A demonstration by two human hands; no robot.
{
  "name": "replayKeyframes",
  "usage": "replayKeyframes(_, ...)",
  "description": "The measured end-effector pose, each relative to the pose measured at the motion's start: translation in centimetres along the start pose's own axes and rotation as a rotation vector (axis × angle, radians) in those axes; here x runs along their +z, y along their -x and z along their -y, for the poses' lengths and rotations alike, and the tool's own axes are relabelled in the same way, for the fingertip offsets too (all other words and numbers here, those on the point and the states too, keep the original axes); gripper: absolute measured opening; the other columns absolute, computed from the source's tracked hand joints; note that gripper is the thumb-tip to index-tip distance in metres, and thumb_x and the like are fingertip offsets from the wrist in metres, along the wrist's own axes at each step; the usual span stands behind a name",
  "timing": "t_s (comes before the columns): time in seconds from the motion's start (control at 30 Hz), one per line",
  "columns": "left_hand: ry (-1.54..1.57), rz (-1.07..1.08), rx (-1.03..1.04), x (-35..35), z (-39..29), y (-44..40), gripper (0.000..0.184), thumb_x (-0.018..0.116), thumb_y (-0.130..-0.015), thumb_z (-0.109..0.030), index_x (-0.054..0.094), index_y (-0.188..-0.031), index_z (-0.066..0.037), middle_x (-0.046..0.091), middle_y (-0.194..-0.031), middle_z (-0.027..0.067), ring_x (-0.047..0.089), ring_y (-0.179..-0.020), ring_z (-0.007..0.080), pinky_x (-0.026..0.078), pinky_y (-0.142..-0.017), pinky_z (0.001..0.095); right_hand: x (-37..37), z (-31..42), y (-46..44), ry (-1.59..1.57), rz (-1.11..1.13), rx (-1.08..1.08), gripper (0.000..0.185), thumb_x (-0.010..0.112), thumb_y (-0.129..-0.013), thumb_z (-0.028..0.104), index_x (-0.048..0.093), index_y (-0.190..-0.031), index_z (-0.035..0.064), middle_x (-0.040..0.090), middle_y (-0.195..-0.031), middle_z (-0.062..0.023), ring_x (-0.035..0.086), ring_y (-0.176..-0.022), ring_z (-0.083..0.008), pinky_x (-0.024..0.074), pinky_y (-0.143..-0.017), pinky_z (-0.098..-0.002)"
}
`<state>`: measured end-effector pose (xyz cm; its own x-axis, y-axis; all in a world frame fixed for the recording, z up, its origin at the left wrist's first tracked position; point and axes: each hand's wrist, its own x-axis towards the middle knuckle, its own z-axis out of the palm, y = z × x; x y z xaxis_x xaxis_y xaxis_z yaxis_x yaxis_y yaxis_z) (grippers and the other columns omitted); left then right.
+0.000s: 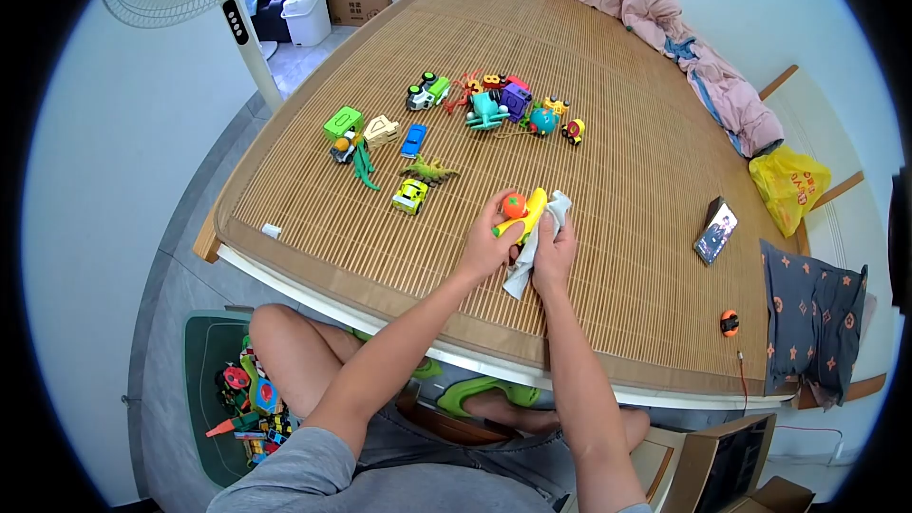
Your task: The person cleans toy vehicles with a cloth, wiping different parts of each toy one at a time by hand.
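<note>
My left hand (489,245) is closed around a yellow toy (534,212) that has a round orange-red piece (514,205) on it. Its green tip shows by my fingers. My right hand (555,249) grips a white cloth (520,277), which hangs down between the hands and touches the toy's right side. Both hands are just above the bamboo mat (627,304), near its front edge. To their left on the mat are a yellow toy car (410,196), a spiky dinosaur (430,171) and a blue car (413,141).
Several more toys, among them a teal one (486,111), lie farther back. A phone (716,231), an orange-black round object (730,323), a yellow bag (788,188) and a dark pillow (814,318) are at right. A green bin (197,370) of toys stands lower left.
</note>
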<state>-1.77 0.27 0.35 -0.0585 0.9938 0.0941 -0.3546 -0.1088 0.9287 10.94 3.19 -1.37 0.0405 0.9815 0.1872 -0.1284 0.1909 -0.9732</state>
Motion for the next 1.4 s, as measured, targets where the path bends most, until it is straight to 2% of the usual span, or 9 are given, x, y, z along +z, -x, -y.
replayKeyframes(0.13,0.004,0.012,-0.036,-0.1,0.1,0.0,0.054,0.060,-0.089,-0.007,0.037,-0.138,-0.008,0.064,-0.100,0.0113,0.053,-0.050,0.0074,0.041,-0.040,0.0202,0.2,0.6,0.2,-0.046,0.044,0.017,0.030,0.053,-0.098,0.025,0.052,-0.118,0.0023,0.061,-0.094,-0.0030,0.057,-0.079,-0.0072,0.0487,-0.066,-0.0238)
replayKeyframes(0.37,-0.200,0.087,0.013,-0.1,0.3,0.1,0.052,0.062,-0.086,-0.005,0.043,-0.134,-0.003,0.067,-0.093,0.0088,0.055,-0.055,0.0067,0.044,-0.046,0.0216,0.2,0.4,0.1,-0.177,-0.031,0.090,0.030,0.049,-0.100,0.030,0.051,-0.113,0.0035,0.058,-0.085,-0.0002,0.055,-0.067,-0.0053,0.0466,-0.056,-0.0223)
replayKeyframes(0.57,-0.313,0.109,0.168,-0.2,1.0,0.1,0.054,0.063,-0.083,-0.005,0.043,-0.133,0.000,0.067,-0.099,0.0111,0.064,-0.080,0.0115,0.052,-0.063,0.0246,-0.1,0.1,0.1,-0.233,-0.097,0.072,0.027,0.049,-0.100,0.030,0.051,-0.107,0.0042,0.055,-0.082,0.0010,0.053,-0.067,-0.0055,0.0454,-0.057,-0.0230)
replayKeyframes(0.63,-0.289,0.110,0.225,-0.2,1.1,-0.1,0.054,0.063,-0.083,-0.005,0.043,-0.133,0.001,0.067,-0.100,0.0119,0.065,-0.093,0.0154,0.053,-0.077,0.0274,-0.2,-0.1,0.0,-0.138,-0.071,0.066,0.024,0.053,-0.098,0.024,0.051,-0.113,0.0056,0.056,-0.089,0.0007,0.054,-0.076,-0.0061,0.0466,-0.065,-0.0233)
replayKeyframes(0.73,-0.330,0.107,0.279,0.1,0.7,0.1,0.055,0.065,-0.081,-0.005,0.045,-0.132,0.002,0.067,-0.103,0.0135,0.064,-0.099,0.0174,0.051,-0.085,0.0290,0.1,0.2,0.0,-0.080,-0.060,-0.026,0.022,0.054,-0.096,0.015,0.050,-0.116,0.0053,0.056,-0.090,0.0005,0.054,-0.078,-0.0066,0.0466,-0.067,-0.0230)
replayKeyframes(0.83,-0.399,0.111,0.218,0.3,-0.3,0.4,0.055,0.066,-0.080,-0.007,0.045,-0.131,0.003,0.067,-0.107,0.0156,0.064,-0.101,0.0175,0.050,-0.087,0.0290,0.2,0.6,0.1,-0.128,-0.062,0.000,0.024,0.056,-0.094,0.011,0.051,-0.116,0.0029,0.059,-0.097,-0.0023,0.056,-0.085,-0.0090,0.0471,-0.074,-0.0256)
replayKeyframes(1.03,-0.529,0.019,0.284,0.6,-0.6,0.9,0.053,0.069,-0.078,-0.010,0.051,-0.126,0.001,0.067,-0.112,0.0159,0.066,-0.101,0.0212,0.051,-0.088,0.0316,-0.2,-0.3,-0.2,-0.147,-0.118,0.044,0.021,0.056,-0.093,0.010,0.051,-0.113,0.0035,0.058,-0.094,-0.0023,0.056,-0.085,-0.0100,0.0474,-0.075,-0.0264)
replayKeyframes(1.13,-0.503,-0.034,0.311,0.7,-0.8,0.8,0.050,0.071,-0.074,-0.014,0.056,-0.120,-0.002,0.069,-0.103,0.0150,0.067,-0.098,0.0269,0.052,-0.084,0.0354,-0.3,-0.4,-0.4,-0.163,-0.177,0.075,0.019,0.056,-0.093,0.009,0.052,-0.110,0.0035,0.057,-0.093,-0.0027,0.056,-0.084,-0.0104,0.0477,-0.075,-0.0266)
replayKeyframes(1.4,-0.592,-0.103,0.319,-0.3,1.3,0.1,0.045,0.071,-0.076,-0.006,0.058,-0.118,0.000,0.064,-0.110,0.0131,0.063,-0.100,0.0202,0.051,-0.086,0.0311,0.1,-0.2,-0.5,-0.169,-0.179,0.031,0.015,0.058,-0.093,0.007,0.052,-0.106,0.0041,0.062,-0.092,-0.0042,0.060,-0.082,-0.0118,0.0509,-0.073,-0.0274)
